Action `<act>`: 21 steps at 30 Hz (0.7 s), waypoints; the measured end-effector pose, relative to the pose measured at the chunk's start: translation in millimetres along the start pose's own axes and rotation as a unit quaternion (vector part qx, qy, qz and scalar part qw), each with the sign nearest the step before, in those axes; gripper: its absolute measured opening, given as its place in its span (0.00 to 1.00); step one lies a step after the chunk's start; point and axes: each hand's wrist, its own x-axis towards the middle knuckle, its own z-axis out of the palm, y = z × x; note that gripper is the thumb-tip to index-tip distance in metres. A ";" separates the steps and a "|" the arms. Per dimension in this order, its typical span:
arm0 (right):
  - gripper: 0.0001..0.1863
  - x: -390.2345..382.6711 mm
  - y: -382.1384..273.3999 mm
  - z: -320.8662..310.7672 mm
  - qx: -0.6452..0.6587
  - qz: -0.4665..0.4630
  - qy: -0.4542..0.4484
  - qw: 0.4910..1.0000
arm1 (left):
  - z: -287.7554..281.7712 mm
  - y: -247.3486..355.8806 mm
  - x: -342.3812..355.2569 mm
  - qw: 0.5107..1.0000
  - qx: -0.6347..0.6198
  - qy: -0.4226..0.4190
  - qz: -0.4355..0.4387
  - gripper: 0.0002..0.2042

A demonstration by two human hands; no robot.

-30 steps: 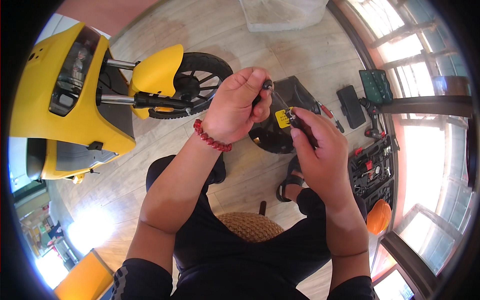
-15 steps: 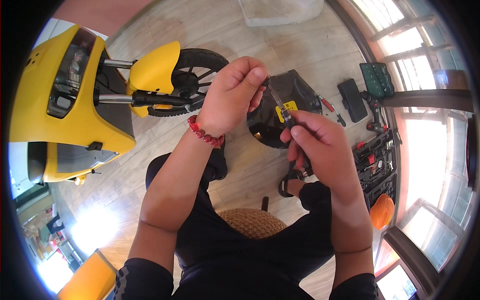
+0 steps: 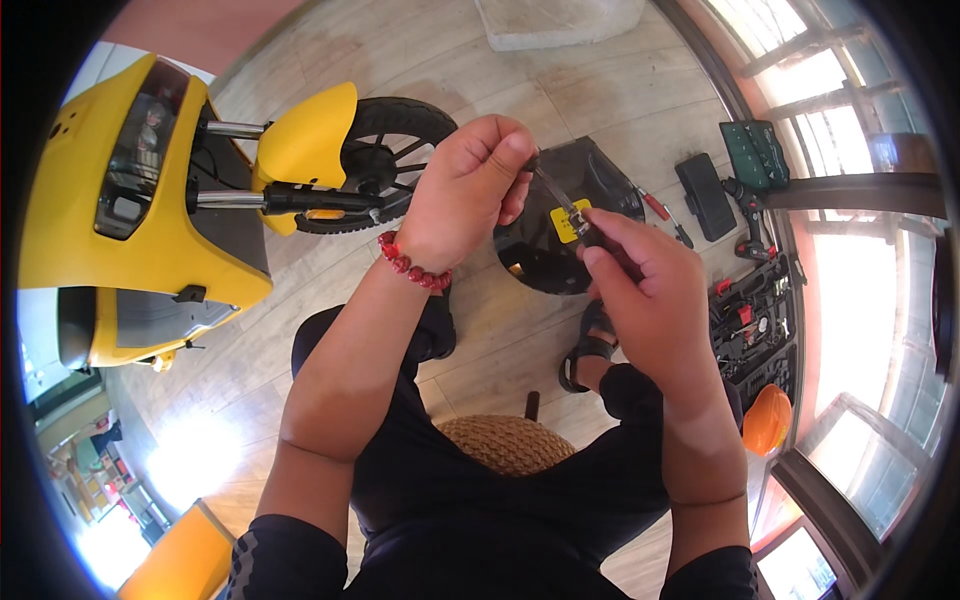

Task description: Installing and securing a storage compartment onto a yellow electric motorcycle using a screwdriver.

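Two hands met over a thin metal-shafted tool (image 3: 556,196) held in the air above the black panel (image 3: 560,225) on the wooden floor (image 3: 620,90). Left hand (image 3: 470,190) was curled shut, pinching the upper end; right hand (image 3: 640,290) was closed around the lower part with its yellow tag. Step looked like fitting or twisting; next move likely needs a steady grip. Yellow scooter (image 3: 150,200) stood nearby.

The left hand (image 3: 470,190) closes over the top of a thin metal tool (image 3: 556,193), hiding its upper end; the right hand (image 3: 645,290) covers its lower end and part of a yellow tag (image 3: 566,222). The yellow scooter (image 3: 140,200) is cut off at the left edge. The tool case (image 3: 750,325) contents at right are too small to identify.
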 end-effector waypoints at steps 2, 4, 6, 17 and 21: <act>0.13 1.1 -8.6 -3.8 0.098 0.108 -0.027 0.989 | 0.3 0.3 0.0 1.000 -0.004 -0.001 0.002 0.10; 0.15 3.3 -11.4 -9.7 0.182 0.188 -0.082 0.962 | -1.7 -2.7 0.1 0.998 -0.064 -0.014 0.008 0.12; 0.15 4.9 -6.3 -12.8 0.217 0.168 -0.081 0.958 | -5.6 -2.6 1.4 0.989 -0.141 -0.033 -0.005 0.13; 0.12 9.4 7.3 -10.7 0.357 0.155 -0.062 0.919 | 10.2 1.6 -3.0 0.972 -0.168 -0.064 -0.153 0.10; 0.12 12.1 4.8 -9.4 0.371 0.154 -0.022 0.915 | 15.9 1.6 -4.3 0.972 -0.103 -0.093 -0.192 0.08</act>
